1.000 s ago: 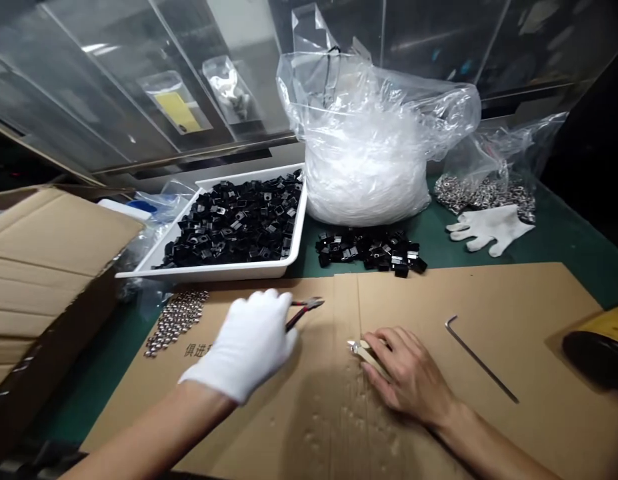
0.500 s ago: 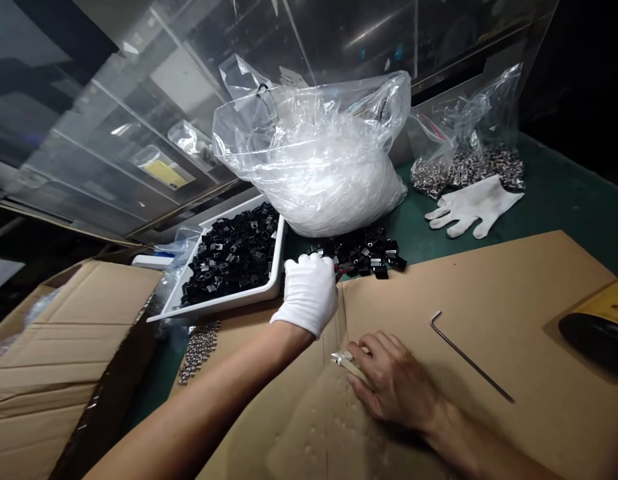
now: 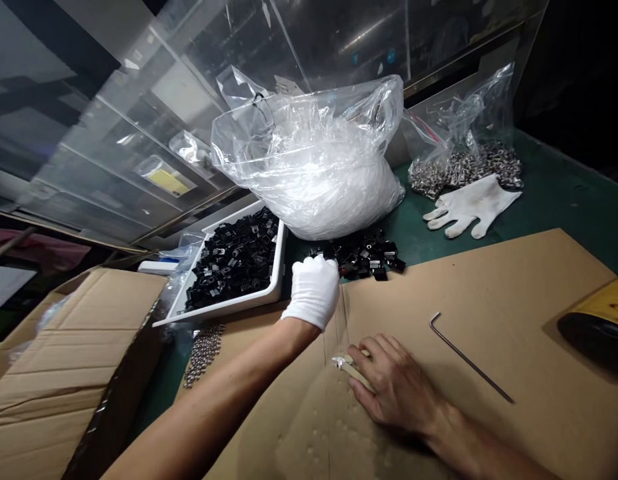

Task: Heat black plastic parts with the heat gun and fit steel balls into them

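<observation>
My left hand [image 3: 315, 291], in a white glove, is closed at the near-left edge of a loose pile of small black parts [image 3: 371, 257]. Its fingers are curled away from me, so whatever they hold is hidden; a bit of red shows just beside them. My bare right hand [image 3: 389, 380] rests low over the cardboard sheet [image 3: 489, 287], wrapped round small pliers [image 3: 356, 373] with pale handles. The metal jaws poke out to the left of the fingers.
A white tray [image 3: 281, 267] full of black parts stands left, with small metal pieces [image 3: 203, 357] below it. Behind are a big clear bag [image 3: 329, 180], a bag of metal parts [image 3: 463, 167] and a glove [image 3: 471, 207]. A hex key [image 3: 469, 363] lies right; a carton [image 3: 63, 373] stands left.
My left hand has shifted very slightly at the edge of the black pile, and less red shows beside it. The right hand keeps its hold on the pliers. The view has tilted a little.
</observation>
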A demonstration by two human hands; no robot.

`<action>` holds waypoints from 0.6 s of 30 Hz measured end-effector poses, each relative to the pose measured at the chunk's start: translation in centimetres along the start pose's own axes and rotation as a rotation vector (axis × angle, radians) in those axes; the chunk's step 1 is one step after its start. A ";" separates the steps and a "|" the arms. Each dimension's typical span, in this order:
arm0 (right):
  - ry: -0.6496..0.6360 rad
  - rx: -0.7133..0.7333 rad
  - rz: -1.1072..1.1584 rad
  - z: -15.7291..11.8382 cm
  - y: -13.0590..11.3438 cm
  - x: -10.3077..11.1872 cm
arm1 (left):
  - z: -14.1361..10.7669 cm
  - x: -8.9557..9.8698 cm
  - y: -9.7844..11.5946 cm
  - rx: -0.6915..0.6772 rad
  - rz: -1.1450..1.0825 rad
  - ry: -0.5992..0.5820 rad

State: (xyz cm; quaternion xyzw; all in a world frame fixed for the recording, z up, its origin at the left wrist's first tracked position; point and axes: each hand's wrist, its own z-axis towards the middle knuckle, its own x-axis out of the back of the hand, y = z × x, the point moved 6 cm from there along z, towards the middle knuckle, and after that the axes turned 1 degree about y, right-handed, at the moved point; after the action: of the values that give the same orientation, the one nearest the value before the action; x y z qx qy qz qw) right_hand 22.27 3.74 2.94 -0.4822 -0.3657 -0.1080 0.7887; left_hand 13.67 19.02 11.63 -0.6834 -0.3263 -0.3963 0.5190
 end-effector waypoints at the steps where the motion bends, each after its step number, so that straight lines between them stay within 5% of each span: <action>1: 0.005 0.004 -0.003 -0.1 0.0 0.0 | -0.1 -0.2 -0.3 0.006 -0.012 -0.005; 5: 0.044 0.026 -0.030 -0.4 -0.2 0.1 | -2.0 -0.8 -2.4 0.083 -0.192 0.010; 10: 0.160 0.044 -0.150 -0.7 0.1 1.8 | -7.3 -2.6 -4.4 0.166 -1.084 -0.004; 14: 0.303 -0.121 -0.344 -0.7 4.1 6.4 | -12.5 -5.3 -3.6 0.299 -1.666 -0.188; 18: 0.397 -0.327 -0.568 -0.2 9.6 10.9 | -15.9 -6.7 -2.1 0.300 -1.885 -0.261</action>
State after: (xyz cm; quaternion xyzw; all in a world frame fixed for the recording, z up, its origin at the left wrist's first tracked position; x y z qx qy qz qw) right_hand 35.13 10.53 3.78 -0.4505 -0.3029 -0.4705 0.6956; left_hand 5.45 3.88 9.02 -0.1057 -0.8436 -0.5256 0.0288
